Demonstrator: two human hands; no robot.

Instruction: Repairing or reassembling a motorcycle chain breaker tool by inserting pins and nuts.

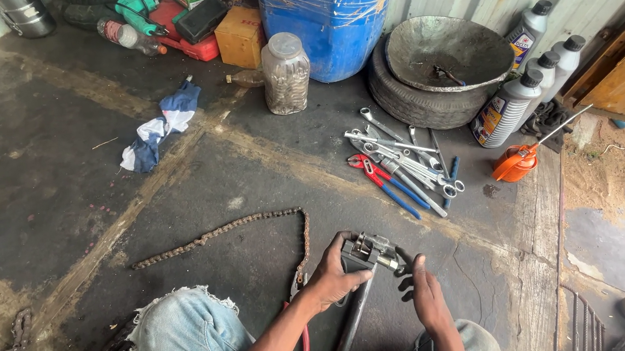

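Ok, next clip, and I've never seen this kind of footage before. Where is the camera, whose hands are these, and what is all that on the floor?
There is one picture, taken by a camera worn on the person's head, looking down. No machine here: the two bare hands belong to the wearer, who sits low on a concrete floor, a jeans-clad knee at the bottom.

The left hand grips the head of a long-handled metal tool. The right hand is at the tool's right end, fingers on a small part there; its exact grip is hard to tell.

A rusty chain curves across the floor to the tool. Beyond it lie a pile of wrenches and red-handled pliers. Further back are a blue barrel, a metal bowl on a tyre, grey bottles, an orange oil can, a jar and a rag.
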